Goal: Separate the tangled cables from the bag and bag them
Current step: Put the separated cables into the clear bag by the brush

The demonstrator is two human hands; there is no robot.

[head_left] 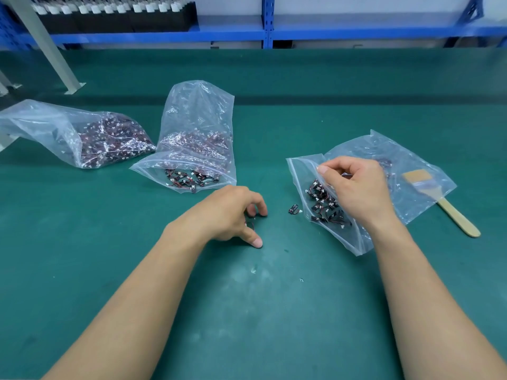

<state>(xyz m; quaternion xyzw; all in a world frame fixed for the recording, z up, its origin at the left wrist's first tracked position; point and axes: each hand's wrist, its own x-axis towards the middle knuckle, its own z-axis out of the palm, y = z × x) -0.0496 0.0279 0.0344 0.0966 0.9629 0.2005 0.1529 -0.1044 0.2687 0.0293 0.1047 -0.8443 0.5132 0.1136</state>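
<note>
Ahead, mat (274, 311): broad stretch between hands.
Right hand (354, 187): pinches bag (411, 160) rim.
Left hand (227, 212): curled over cable (251, 226), grip unclear.

Bright, even light from overhead; shadows faint and soft-edged on the green mat (260, 311). Small white glints across the crinkled clear plastic bags (197, 119). Wide-angle bending toward the edges, blue shelving (137, 37) at the top bowed and slightly soft. Centre sharp, far corners smeared.
</note>
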